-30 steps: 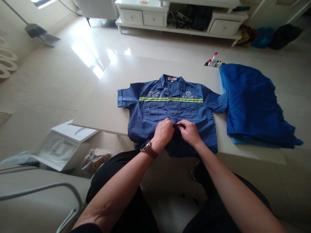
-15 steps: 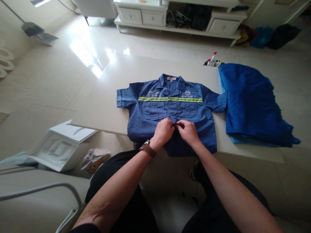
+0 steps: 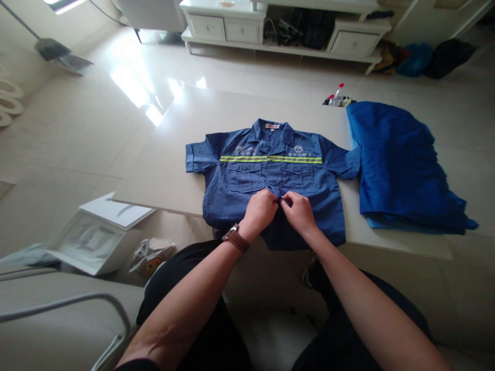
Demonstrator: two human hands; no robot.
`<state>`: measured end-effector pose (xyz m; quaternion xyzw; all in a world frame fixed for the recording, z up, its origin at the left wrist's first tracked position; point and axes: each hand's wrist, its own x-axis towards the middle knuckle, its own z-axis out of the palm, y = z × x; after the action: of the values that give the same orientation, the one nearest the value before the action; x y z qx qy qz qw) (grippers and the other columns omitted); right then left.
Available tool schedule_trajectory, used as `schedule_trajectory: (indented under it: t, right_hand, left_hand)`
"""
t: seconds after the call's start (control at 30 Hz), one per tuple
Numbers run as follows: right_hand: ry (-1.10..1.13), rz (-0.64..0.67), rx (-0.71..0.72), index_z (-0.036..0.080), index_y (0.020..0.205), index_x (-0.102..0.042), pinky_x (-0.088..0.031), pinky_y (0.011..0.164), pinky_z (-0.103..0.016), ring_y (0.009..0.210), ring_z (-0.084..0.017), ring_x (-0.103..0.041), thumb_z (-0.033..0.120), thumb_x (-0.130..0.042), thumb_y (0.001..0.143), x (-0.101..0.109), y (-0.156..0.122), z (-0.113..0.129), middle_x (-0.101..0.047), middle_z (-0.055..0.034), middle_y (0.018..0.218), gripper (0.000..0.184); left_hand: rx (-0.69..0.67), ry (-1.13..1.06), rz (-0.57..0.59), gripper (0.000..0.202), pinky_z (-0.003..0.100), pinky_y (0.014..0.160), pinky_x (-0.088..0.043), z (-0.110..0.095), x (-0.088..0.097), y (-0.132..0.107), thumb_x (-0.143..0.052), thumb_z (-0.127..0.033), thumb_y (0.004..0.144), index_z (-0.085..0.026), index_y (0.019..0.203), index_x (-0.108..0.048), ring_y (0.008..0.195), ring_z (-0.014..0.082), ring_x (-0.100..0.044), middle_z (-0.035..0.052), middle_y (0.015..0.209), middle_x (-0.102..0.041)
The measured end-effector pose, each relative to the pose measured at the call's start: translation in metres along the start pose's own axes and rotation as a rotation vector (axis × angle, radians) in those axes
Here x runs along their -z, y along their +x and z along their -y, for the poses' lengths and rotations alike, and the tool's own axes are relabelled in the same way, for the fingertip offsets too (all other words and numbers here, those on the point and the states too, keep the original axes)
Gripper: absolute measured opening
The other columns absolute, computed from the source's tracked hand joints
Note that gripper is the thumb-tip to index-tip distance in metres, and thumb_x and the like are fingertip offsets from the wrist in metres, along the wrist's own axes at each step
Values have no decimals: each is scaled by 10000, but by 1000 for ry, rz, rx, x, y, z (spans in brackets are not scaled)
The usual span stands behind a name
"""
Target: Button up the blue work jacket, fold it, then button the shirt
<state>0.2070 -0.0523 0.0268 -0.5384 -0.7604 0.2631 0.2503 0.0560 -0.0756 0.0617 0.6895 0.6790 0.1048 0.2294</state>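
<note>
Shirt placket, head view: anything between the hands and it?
Nothing visible. The left hand and right hand are both on the front edge of the blue work shirt, at its centre below the pockets, with no object between them and the cloth.

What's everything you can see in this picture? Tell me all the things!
Blue short-sleeved work shirt: 1, blue with a yellow-green stripe, flat on the table.
White rectangular table: 1, white, under the shirt.
Bunched blue cloth: 1, bright blue, beside the shirt.
Small bottle with a red cap: 1, clear and red, on the table's far edge.
White drawer cabinet: 1, white, at the far side of the floor.
Open white box: 1, white, on the floor at left.
Crumpled plastic bag: 1, whitish, beside the box.
Brown-strapped wristwatch: 1, brown, on the left wrist.
Left hand: 1, on the shirt's front.
Right hand: 1, fingers pinching the shirt's front edge.
</note>
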Motion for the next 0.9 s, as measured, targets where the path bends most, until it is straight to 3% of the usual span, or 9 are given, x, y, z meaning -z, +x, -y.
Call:
schedule_trajectory:
  t: [0.9]
  right_hand:
    - [-87,1,4,222,725,-574,-354,673,-302,718,-208,-591,204,-557,885,0,-1,-1,-677,-50,767,162]
  left_hand:
    - [-24,8,20,235,300,803,-488,-1,-1,-2,-537,-145,881,-175,825,-764,876,219,-679,113,939,-737]
